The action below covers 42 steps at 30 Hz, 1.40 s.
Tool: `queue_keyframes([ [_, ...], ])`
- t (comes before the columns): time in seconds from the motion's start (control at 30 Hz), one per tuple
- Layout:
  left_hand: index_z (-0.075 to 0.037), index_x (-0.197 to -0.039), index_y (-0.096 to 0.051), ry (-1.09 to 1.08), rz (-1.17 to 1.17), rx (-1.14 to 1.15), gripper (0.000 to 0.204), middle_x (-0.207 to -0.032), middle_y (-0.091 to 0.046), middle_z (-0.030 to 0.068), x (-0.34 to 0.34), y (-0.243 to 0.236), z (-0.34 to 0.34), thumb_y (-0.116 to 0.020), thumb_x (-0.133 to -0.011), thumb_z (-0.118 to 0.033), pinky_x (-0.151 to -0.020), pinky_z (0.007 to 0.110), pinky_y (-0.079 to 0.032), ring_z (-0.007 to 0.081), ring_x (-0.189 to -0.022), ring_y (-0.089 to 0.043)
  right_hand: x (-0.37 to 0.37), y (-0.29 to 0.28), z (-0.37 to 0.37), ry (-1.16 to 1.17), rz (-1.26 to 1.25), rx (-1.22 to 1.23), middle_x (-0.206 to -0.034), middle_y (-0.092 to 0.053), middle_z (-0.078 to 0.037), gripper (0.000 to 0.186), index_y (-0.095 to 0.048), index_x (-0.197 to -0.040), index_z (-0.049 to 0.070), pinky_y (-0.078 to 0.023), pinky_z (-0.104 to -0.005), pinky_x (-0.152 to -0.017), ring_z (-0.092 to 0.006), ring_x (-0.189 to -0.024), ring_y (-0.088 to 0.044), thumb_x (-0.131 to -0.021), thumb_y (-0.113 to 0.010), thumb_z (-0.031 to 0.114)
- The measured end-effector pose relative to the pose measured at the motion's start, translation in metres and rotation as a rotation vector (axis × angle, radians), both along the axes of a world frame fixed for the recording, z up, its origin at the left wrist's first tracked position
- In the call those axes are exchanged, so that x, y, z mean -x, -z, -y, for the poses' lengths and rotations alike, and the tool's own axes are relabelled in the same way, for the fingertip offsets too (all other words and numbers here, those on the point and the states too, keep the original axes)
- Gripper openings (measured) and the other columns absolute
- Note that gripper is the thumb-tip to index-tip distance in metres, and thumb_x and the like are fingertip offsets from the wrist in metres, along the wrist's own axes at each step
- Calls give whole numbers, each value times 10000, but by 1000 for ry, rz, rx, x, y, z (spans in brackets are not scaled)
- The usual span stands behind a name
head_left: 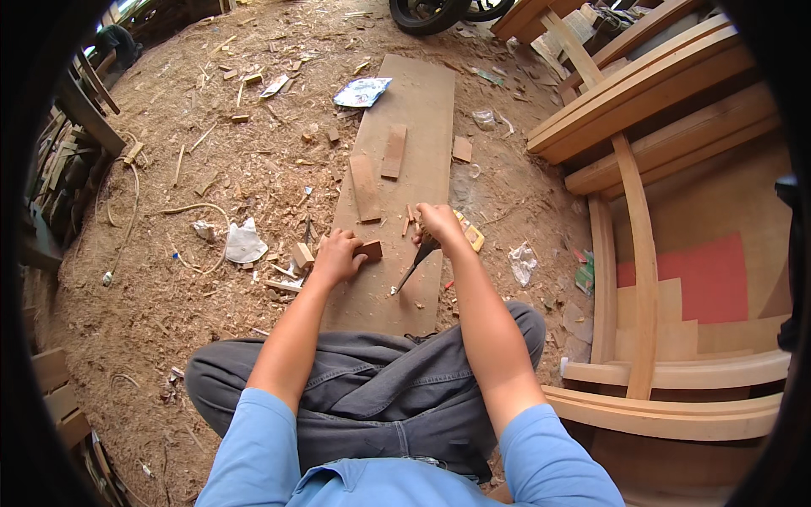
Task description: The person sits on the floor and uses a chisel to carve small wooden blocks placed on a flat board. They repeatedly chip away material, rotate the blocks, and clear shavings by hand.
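Note:
My left hand (338, 253) is closed on a small reddish-brown wooden block (369, 251) lying on a long board (397, 93). My right hand (438, 225) grips a long, dark, narrow tool (412, 273) pointing down to the board just right of the block; its exact kind is unclear. Behind that hand is a yellow item (471, 235), partly hidden. Short sticks (406, 221) and two thin wood pieces (393, 152) lie farther up the board, with a white-and-blue packet (361, 92) at its upper left.
My crossed legs (245, 363) are below the board. Wooden frames (634, 270) stand along the right, stacked timber (63, 160) along the left. A black wheel (422, 17) is at the top. Shavings, a cord (203, 207) and scraps cover the ground (144, 313).

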State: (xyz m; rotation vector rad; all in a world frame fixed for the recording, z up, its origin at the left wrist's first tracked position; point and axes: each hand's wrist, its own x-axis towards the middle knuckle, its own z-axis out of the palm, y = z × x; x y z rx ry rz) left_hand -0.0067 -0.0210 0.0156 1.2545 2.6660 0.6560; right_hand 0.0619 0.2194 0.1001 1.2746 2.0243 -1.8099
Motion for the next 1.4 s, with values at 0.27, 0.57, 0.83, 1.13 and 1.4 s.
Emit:
queue_keyframes([
  [0.27, -118, -1075, -745, -4, 13, 5, 294, -1098, -643, 69, 0, 6, 0, -777, -834, -283, -956, 445, -467, 284, -1157, -547, -5, 6, -45, 37, 188, 270, -896, -602, -198, 499, -307, -1405, -18, -636, -571, -644, -376, -655, -719, -1016, -417, 274],
  [0.57, -103, -1050, -777, -14, 221, -26, 297, -1064, -670, 77, 13, 4, -4, -819, -794, -247, -964, 417, -497, 281, -1111, -592, -12, 4, -63, -142, 322, 132, -865, -675, -152, 539, -427, -1275, 19, -638, -546, -642, -302, -707, -718, -1010, -440, 488],
  [0.83, -91, -1075, -784, 10, 393, -66, 314, -1007, -720, 106, 22, 12, -5, -831, -776, -170, -907, 388, -540, 302, -1005, -661, 4, 10, -64, -306, 351, 188, -697, -708, -146, 526, -610, -1009, 8, -495, -331, -427, -198, -459, -595, -1047, -369, 474],
  [1.13, -3, -1142, -747, -233, 911, -143, 393, -950, -756, 70, 46, 6, 8, -841, -816, -201, -689, 285, -529, 111, -755, -655, 7, 14, -45, -409, 255, 291, -674, -702, -119, 457, -617, -827, 76, -321, -251, -344, -91, -387, -427, -1062, -466, 438],
  [1.4, 19, -1160, -732, -230, 977, -297, 374, -933, -751, 68, 56, 2, 14, -811, -854, -180, -670, 271, -520, 109, -765, -660, -5, 53, -6, -586, 215, 20, -773, -665, -84, 452, -639, -1084, 30, -551, -365, -499, -219, -609, -674, -1049, -467, 447],
])
